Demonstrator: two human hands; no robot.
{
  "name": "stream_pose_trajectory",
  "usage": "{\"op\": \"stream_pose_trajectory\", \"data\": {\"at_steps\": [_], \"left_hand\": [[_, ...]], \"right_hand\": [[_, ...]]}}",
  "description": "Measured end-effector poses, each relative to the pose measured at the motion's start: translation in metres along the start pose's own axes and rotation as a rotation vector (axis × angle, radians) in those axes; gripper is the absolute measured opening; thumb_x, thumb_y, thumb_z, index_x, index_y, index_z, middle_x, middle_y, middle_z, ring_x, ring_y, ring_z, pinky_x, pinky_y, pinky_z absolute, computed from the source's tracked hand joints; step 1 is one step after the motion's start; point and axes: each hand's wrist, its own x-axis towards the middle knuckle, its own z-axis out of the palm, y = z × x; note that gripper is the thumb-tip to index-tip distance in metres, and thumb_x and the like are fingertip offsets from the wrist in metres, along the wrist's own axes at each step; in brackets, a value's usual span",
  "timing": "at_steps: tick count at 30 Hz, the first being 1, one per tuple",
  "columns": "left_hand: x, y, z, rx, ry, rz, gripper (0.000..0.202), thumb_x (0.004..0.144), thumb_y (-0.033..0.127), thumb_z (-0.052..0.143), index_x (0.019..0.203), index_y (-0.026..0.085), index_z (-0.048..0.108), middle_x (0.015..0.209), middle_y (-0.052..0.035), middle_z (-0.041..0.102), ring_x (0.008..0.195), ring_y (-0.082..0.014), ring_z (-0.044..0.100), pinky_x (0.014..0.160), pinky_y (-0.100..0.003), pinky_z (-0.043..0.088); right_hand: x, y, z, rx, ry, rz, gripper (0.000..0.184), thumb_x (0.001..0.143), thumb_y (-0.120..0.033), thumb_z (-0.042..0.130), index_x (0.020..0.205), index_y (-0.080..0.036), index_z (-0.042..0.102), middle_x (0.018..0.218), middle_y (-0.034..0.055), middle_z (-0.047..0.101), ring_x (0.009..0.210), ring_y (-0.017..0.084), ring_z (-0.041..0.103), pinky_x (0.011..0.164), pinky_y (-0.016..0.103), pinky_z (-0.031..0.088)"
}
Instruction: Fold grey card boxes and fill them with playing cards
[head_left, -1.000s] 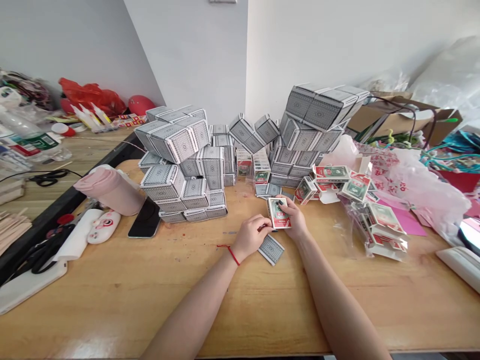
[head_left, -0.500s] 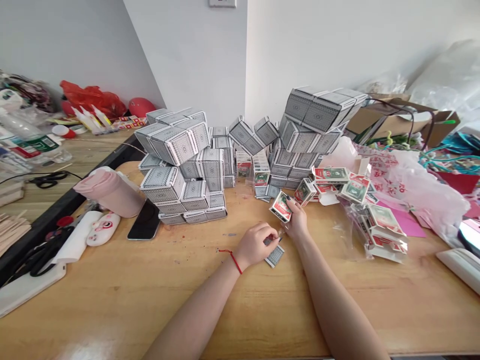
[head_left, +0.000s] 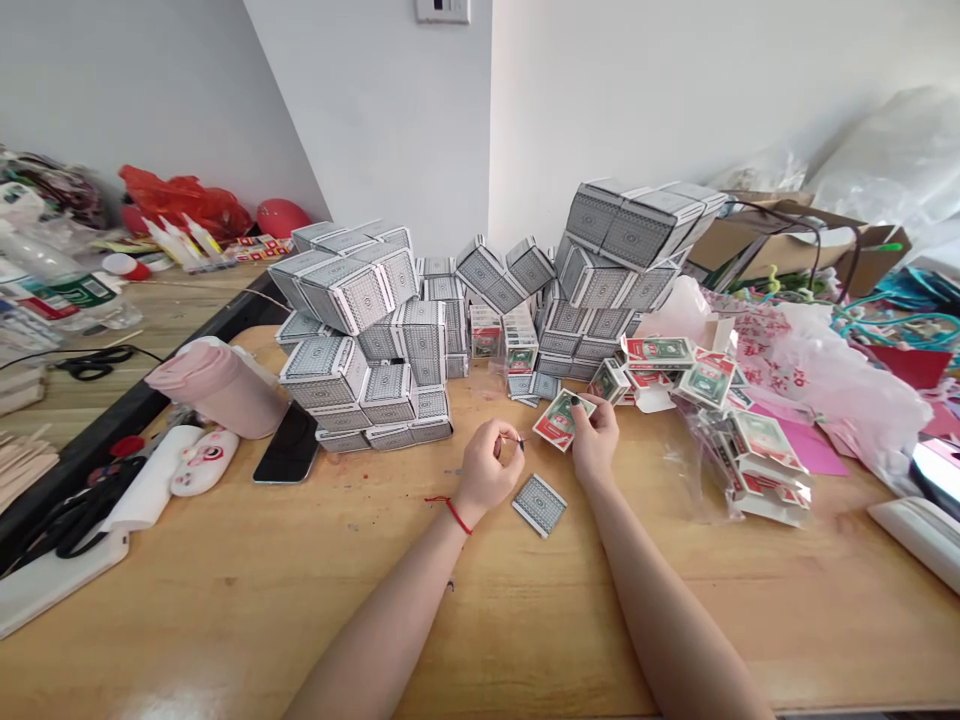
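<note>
Red-and-green playing-card box (head_left: pixel 559 422) is pinched above the bench (head_left: pixel 525 620) by the fingers of the right hand (head_left: pixel 596 440), tilted, probably leaving its left edge reachable; the left hand (head_left: pixel 487 465) curls beside it, its grip unclear.

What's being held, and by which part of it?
The right hand holds a red-green card box by its right side; whether the left hand holds anything can't be told.

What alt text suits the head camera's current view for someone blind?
A person's right hand holds a red-and-green card box at a wooden table, the left hand close by. A flat patterned piece lies nearer the viewer; stacks of grey patterned blocks stand behind.
</note>
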Motion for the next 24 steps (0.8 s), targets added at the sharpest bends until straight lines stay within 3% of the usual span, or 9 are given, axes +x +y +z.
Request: {"op": "stream_pose_trajectory", "data": {"at_steps": [5, 9, 12, 15, 17, 20, 24], "left_hand": [[0.001, -0.003, 0.001, -0.142, 0.045, -0.075, 0.014, 0.07, 0.013, 0.05, 0.082, 0.018, 0.045, 0.071, 0.0023, 0.049, 0.053, -0.0071, 0.033, 0.053, -0.02, 0.03], [0.004, -0.005, 0.002, -0.272, 0.063, -0.138, 0.015, 0.07, 0.012, 0.049, 0.083, 0.018, 0.044, 0.077, 0.0008, 0.052, 0.055, -0.0066, 0.037, 0.054, -0.019, 0.032], [0.008, -0.008, 0.002, -0.342, 0.088, -0.183, 0.017, 0.067, 0.012, 0.05, 0.082, 0.017, 0.045, 0.076, 0.0006, 0.052, 0.06, -0.0075, 0.043, 0.058, -0.019, 0.035], [0.011, -0.01, 0.002, -0.449, 0.108, -0.223, 0.019, 0.065, 0.013, 0.051, 0.083, 0.018, 0.046, 0.075, 0.0006, 0.052, 0.067, -0.0092, 0.049, 0.063, -0.021, 0.038], [0.013, -0.01, 0.002, -0.548, 0.102, -0.254, 0.02, 0.063, 0.014, 0.052, 0.082, 0.017, 0.047, 0.074, 0.0008, 0.053, 0.07, -0.01, 0.05, 0.066, -0.022, 0.039], [0.016, -0.009, 0.001, -0.75, 0.1, -0.339, 0.017, 0.061, 0.015, 0.051, 0.078, 0.016, 0.049, 0.073, 0.0005, 0.054, 0.064, -0.0087, 0.049, 0.058, -0.021, 0.037], [0.019, -0.009, -0.005, -1.073, 0.192, -0.483, 0.016, 0.066, 0.022, 0.046, 0.08, 0.016, 0.05, 0.083, -0.0045, 0.058, 0.059, -0.0081, 0.048, 0.051, -0.022, 0.036]], "right_hand": [[-0.003, -0.004, -0.004, -0.387, 0.028, -0.241, 0.011, 0.07, -0.026, 0.054, 0.074, -0.021, 0.062, 0.077, 0.0038, 0.053, 0.075, 0.02, 0.048, 0.075, 0.035, 0.037], [-0.012, -0.014, -0.002, -0.427, -0.016, -0.419, 0.013, 0.072, -0.025, 0.052, 0.078, -0.024, 0.063, 0.091, 0.007, 0.054, 0.094, 0.025, 0.045, 0.089, 0.043, 0.03], [-0.025, -0.023, 0.002, -0.27, -0.277, -0.387, 0.02, 0.078, -0.03, 0.049, 0.09, -0.028, 0.065, 0.09, 0.0056, 0.058, 0.09, 0.024, 0.049, 0.085, 0.04, 0.036], [-0.036, -0.028, 0.007, -0.226, -0.474, -0.349, 0.024, 0.073, -0.033, 0.058, 0.096, -0.031, 0.065, 0.083, 0.0036, 0.061, 0.078, 0.022, 0.05, 0.079, 0.039, 0.038], [-0.039, -0.027, 0.01, -0.236, -0.517, -0.361, 0.021, 0.072, -0.033, 0.06, 0.093, -0.031, 0.066, 0.075, 0.0027, 0.061, 0.072, 0.021, 0.049, 0.076, 0.038, 0.039], [-0.038, -0.022, 0.01, -0.262, -0.526, -0.355, 0.012, 0.076, -0.034, 0.057, 0.078, -0.03, 0.068, 0.065, 0.0023, 0.058, 0.066, 0.02, 0.047, 0.069, 0.035, 0.039], [-0.038, -0.019, 0.007, -0.234, -0.505, -0.244, 0.018, 0.077, -0.039, 0.054, 0.069, -0.026, 0.064, 0.061, 0.0008, 0.054, 0.057, 0.016, 0.045, 0.059, 0.031, 0.039]]}}
